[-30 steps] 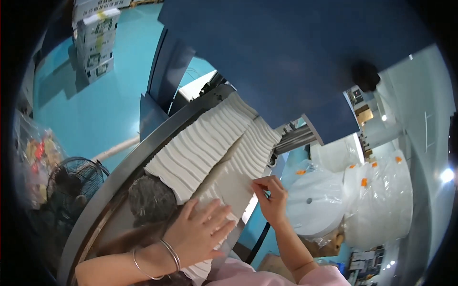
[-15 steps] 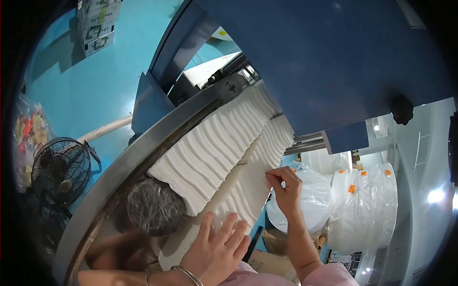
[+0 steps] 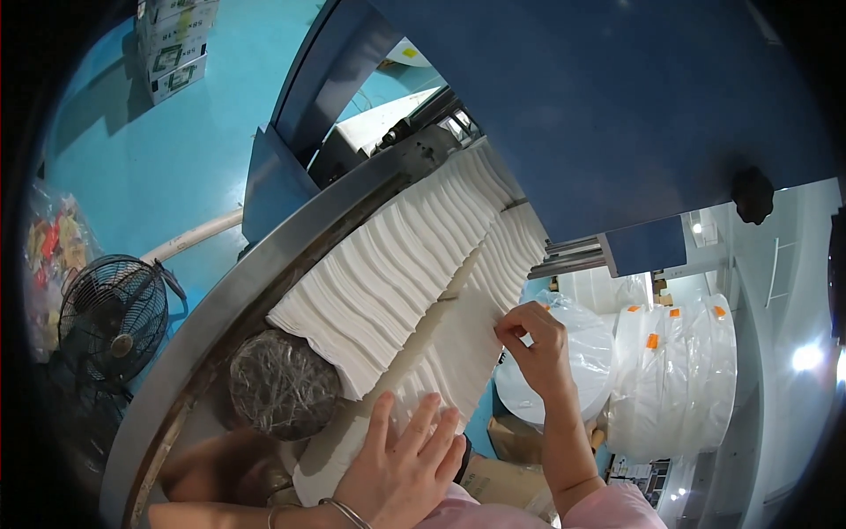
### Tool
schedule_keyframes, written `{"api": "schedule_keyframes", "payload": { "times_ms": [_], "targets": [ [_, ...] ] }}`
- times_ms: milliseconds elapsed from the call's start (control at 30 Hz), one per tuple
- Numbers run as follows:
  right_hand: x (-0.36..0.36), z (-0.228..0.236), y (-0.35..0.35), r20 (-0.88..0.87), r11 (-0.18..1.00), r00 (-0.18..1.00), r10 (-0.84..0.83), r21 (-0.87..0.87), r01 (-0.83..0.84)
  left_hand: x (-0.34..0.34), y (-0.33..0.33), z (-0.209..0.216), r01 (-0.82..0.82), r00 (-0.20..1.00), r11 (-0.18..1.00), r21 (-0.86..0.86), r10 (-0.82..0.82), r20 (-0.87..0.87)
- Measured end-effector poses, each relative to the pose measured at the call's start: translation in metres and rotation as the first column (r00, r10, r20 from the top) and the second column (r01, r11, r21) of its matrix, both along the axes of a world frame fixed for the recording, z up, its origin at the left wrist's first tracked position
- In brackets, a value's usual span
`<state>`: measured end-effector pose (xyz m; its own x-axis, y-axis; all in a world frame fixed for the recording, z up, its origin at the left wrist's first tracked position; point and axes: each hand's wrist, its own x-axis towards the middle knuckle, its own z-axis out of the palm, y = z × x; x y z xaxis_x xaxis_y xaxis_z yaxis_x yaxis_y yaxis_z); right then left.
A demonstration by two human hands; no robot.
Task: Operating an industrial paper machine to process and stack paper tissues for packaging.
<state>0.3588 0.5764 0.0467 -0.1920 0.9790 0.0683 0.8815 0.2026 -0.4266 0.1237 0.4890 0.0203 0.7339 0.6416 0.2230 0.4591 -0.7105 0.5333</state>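
Observation:
Two long rows of soft white folded paper sheets, like tissues or napkins, lie side by side on a metal table. My left hand (image 3: 401,463) is open, its fingers spread over the near end of the right row (image 3: 432,370). At that row's right edge, my right hand (image 3: 539,348) is closed in a pinch on a white paper sheet. The left row (image 3: 379,264) stands in wavy folds, and neither hand touches it. Against its near end sits a dark round block wrapped in clear film (image 3: 284,385).
A curved metal rim (image 3: 189,357) borders the table on the left. Large blue machine panels (image 3: 599,115) rise ahead. Plastic-wrapped white rolls (image 3: 674,379) stand at right. A black fan (image 3: 115,304), a bag of colourful scraps (image 3: 57,238) and stacked boxes (image 3: 176,53) are at left.
My right hand shifts slightly right and nearer, its pinch kept at the sheet edge. My left hand stays nearly in place. The whole view moves a little.

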Motion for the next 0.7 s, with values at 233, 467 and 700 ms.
{"api": "schedule_keyframes", "payload": {
  "times_ms": [233,467,700],
  "targets": [
    [0.003,0.005,-0.006,-0.026,0.987,0.993,0.113,-0.108,-0.116,0.004,0.005,0.006,-0.022,1.000,1.000,-0.005,0.022,0.016],
    [0.008,-0.002,-0.008,-0.110,0.990,0.992,0.056,-0.125,-0.070,0.009,0.014,0.014,-0.056,0.992,0.998,0.009,0.056,-0.114],
    [0.011,-0.001,-0.008,-0.143,0.984,0.988,0.061,-0.156,-0.083,0.012,0.015,0.025,-0.102,0.974,0.995,0.025,0.105,-0.199]
  ]
}}
